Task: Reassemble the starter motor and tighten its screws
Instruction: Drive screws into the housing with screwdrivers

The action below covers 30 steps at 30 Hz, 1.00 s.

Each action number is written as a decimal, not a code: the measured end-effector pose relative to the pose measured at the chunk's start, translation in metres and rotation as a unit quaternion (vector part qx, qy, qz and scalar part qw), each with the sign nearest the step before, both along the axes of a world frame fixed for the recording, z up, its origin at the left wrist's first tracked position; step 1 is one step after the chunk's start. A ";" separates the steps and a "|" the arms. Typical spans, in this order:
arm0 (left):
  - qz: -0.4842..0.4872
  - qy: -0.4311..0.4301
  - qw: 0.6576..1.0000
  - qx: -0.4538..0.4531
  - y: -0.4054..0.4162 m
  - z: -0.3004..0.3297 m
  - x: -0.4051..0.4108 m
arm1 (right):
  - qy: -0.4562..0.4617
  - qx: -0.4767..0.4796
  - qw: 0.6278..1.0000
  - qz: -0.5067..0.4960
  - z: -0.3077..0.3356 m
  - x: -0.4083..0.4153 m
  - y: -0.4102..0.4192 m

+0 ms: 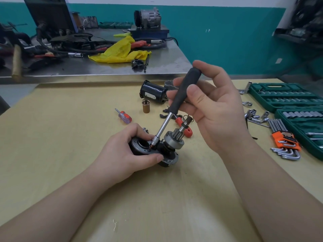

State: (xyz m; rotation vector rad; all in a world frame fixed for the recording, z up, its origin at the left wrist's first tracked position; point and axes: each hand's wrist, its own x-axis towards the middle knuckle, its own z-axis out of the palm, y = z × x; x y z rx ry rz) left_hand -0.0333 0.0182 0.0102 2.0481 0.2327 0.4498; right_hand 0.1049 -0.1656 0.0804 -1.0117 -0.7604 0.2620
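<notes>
Pale wood covers the worktable where the person sits, with a steel bench behind it against a teal wall, cluttered with cables, tools and a yellow cloth.

Near the middle of the table sits the starter motor assembly, its pinion gear standing up at a slight tilt. The left hand grips the assembly's round flange from the left side, thumb along the front edge and fingers curled over the top. The right hand holds the black handle of a nut driver, fingers wrapped around it; the shaft slants down and left, and its socket tip meets a screw on the flange just beside the left fingertips.

Behind the work lies a black cylindrical motor housing on its side, with a small copper-coloured sleeve upright in front of it. A short screwdriver with a clear and red handle lies to the left. On the right are loose sockets, a bundle of hex keys in an orange holder, and an open green socket set case.
</notes>
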 end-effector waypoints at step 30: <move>-0.009 0.009 1.000 0.015 -0.001 0.001 -0.004 | -0.026 -0.079 0.973 -0.216 -0.008 -0.006 0.008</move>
